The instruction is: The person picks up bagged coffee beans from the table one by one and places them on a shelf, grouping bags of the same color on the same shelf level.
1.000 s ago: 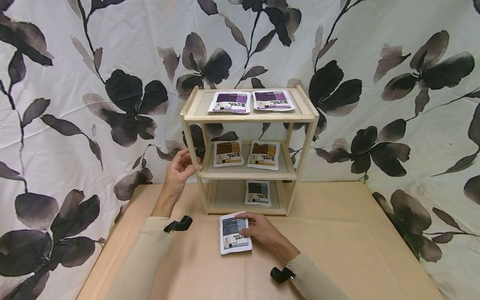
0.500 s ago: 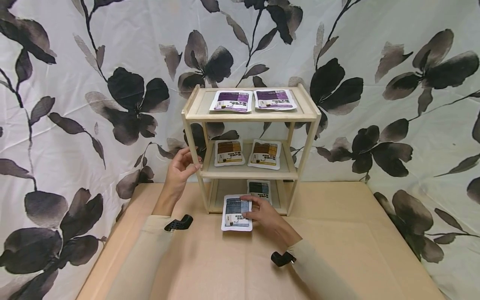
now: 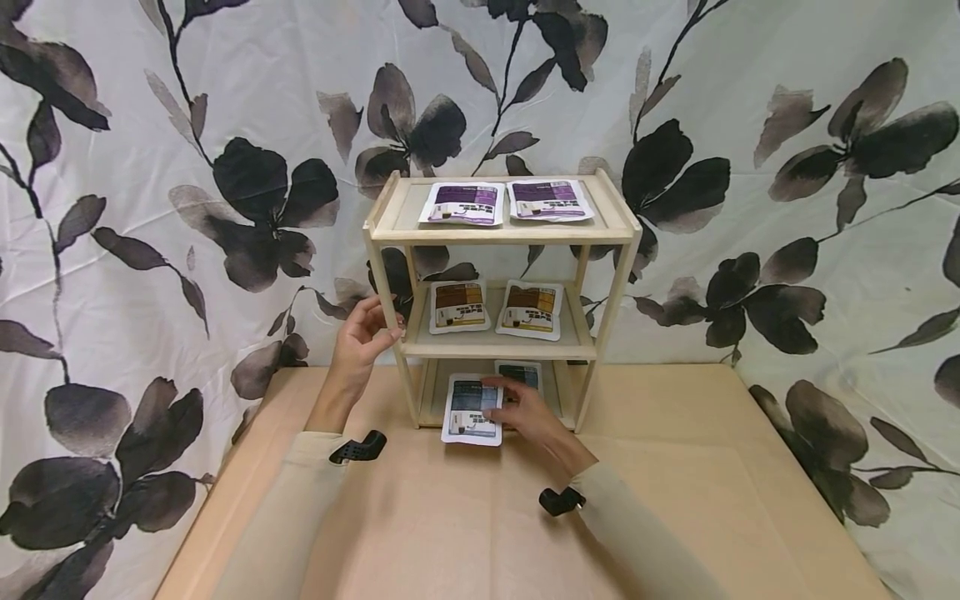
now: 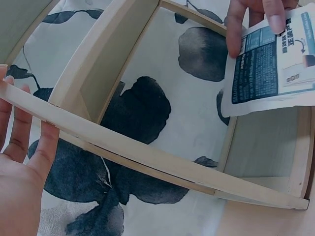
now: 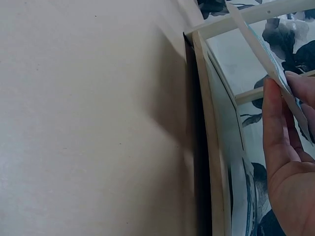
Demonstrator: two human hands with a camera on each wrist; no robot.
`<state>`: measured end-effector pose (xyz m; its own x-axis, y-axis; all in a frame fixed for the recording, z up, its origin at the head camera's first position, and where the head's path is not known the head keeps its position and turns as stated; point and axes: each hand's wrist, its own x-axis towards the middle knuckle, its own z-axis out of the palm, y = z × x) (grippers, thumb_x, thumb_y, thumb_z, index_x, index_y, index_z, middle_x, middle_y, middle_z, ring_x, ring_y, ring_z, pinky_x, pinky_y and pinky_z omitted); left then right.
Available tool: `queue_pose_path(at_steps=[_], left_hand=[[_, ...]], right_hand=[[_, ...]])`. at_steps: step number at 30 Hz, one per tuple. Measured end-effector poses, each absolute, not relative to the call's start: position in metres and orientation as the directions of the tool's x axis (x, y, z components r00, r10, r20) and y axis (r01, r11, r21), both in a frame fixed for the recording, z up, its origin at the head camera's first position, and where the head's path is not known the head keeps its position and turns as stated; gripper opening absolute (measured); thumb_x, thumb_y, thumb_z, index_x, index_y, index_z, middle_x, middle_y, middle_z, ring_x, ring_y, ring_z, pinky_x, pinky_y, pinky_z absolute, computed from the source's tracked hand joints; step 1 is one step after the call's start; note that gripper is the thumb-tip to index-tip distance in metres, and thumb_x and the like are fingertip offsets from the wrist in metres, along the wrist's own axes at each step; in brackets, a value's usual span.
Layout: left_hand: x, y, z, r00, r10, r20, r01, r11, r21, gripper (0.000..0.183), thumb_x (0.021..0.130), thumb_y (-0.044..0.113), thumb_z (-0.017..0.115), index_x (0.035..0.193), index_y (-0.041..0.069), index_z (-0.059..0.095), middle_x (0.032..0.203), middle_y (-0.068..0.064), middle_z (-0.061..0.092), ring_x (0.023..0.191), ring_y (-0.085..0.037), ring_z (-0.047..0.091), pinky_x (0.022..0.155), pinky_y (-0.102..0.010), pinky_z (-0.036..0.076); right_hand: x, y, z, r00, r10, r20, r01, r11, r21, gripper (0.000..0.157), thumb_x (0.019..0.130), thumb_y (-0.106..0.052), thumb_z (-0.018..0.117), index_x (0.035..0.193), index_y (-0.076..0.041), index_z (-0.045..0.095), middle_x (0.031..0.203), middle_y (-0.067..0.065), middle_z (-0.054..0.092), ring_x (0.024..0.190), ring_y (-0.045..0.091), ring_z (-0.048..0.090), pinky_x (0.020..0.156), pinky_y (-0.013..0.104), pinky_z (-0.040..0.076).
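A blue-and-white pouch [image 3: 469, 411] is pinched by its right edge in my right hand [image 3: 528, 415]. It is tilted at the front of the bottom shelf, and the right wrist view shows it edge-on, the pouch [image 5: 268, 59] raised off the shelf board. My left hand [image 3: 360, 346] holds the left front post of the wooden rack [image 3: 495, 236]; in the left wrist view its fingers [image 4: 44, 147] pass behind that post. Behind my right hand, a dark green pouch [image 3: 525, 375] lies on the bottom shelf, partly covered.
Two purple pouches [image 3: 462, 204] lie side by side on the top shelf. Two brown-and-yellow pouches [image 3: 459, 306] are on the middle shelf. The rack stands at the back of the light table [image 3: 660, 467], against a floral cloth [image 3: 795, 250].
My right hand has carried the blue-and-white pouch up and forward from the table to the bottom shelf's front, now overlapping it. The left hand has stayed on the post.
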<state>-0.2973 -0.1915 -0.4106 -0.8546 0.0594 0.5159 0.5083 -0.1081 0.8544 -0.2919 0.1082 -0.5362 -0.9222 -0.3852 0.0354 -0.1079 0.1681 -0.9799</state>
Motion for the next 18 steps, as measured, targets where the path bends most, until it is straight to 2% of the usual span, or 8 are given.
queue_pose_path(at_steps=[3, 7, 10, 14, 16, 18], left_hand=[[-0.297, -0.191, -0.411, -0.853, 0.055, 0.519, 0.512, -0.103, 0.853, 0.052, 0.090, -0.011, 0.065, 0.139, -0.003, 0.052, 0.105, -0.008, 0.064, 0.099, -0.018, 0.060, 0.090, -0.032, 0.048], [-0.298, -0.191, -0.412, -0.853, 0.058, 0.519, 0.512, -0.110, 0.852, 0.052, 0.090, -0.011, 0.066, 0.139, -0.003, 0.052, 0.105, -0.006, 0.064, 0.099, -0.018, 0.060, 0.089, -0.031, 0.049], [-0.298, -0.191, -0.413, -0.854, 0.057, 0.517, 0.509, -0.117, 0.853, 0.052, 0.090, -0.011, 0.066, 0.139, -0.003, 0.052, 0.105, -0.012, 0.064, 0.099, -0.019, 0.061, 0.089, -0.030, 0.050], [-0.298, -0.191, -0.413, -0.855, 0.055, 0.515, 0.507, -0.114, 0.854, 0.052, 0.090, -0.011, 0.066, 0.139, -0.003, 0.052, 0.108, -0.024, 0.060, 0.099, -0.019, 0.061, 0.089, -0.030, 0.050], [-0.298, -0.191, -0.412, -0.855, 0.055, 0.516, 0.509, -0.111, 0.854, 0.052, 0.090, -0.011, 0.066, 0.139, -0.003, 0.052, 0.109, -0.025, 0.060, 0.099, -0.019, 0.061, 0.090, -0.030, 0.049], [-0.299, -0.191, -0.411, -0.855, 0.056, 0.516, 0.509, -0.109, 0.854, 0.051, 0.090, -0.011, 0.066, 0.139, -0.003, 0.052, 0.108, -0.020, 0.062, 0.099, -0.019, 0.061, 0.090, -0.031, 0.049]], right_hand=[[-0.297, 0.107, -0.537, -0.929, -0.364, 0.060, -0.139, 0.196, -0.971, 0.060, 0.086, -0.015, 0.082, 0.141, -0.016, 0.059, 0.120, 0.015, 0.066, 0.094, 0.021, 0.067, 0.077, 0.033, 0.057], [-0.302, 0.105, -0.538, -0.930, -0.365, 0.047, -0.105, 0.142, -0.984, 0.060, 0.087, -0.011, 0.080, 0.142, -0.016, 0.058, 0.122, 0.018, 0.065, 0.100, 0.023, 0.066, 0.078, 0.029, 0.057], [-0.305, 0.105, -0.539, -0.928, -0.372, 0.033, -0.080, 0.113, -0.990, 0.061, 0.087, -0.011, 0.080, 0.143, -0.017, 0.057, 0.125, 0.019, 0.063, 0.102, 0.023, 0.067, 0.080, 0.033, 0.058], [-0.308, 0.105, -0.538, -0.931, -0.364, 0.041, -0.105, 0.159, -0.982, 0.060, 0.087, -0.016, 0.081, 0.142, -0.022, 0.058, 0.131, 0.012, 0.060, 0.105, 0.024, 0.064, 0.083, 0.041, 0.058], [-0.311, 0.104, -0.537, -0.931, -0.361, 0.045, -0.115, 0.176, -0.978, 0.060, 0.087, -0.018, 0.081, 0.142, -0.023, 0.058, 0.132, 0.011, 0.059, 0.107, 0.028, 0.062, 0.085, 0.045, 0.057], [-0.314, 0.104, -0.537, -0.933, -0.357, 0.040, -0.113, 0.187, -0.976, 0.060, 0.088, -0.019, 0.081, 0.142, -0.025, 0.058, 0.132, 0.010, 0.059, 0.109, 0.030, 0.060, 0.086, 0.045, 0.057]])
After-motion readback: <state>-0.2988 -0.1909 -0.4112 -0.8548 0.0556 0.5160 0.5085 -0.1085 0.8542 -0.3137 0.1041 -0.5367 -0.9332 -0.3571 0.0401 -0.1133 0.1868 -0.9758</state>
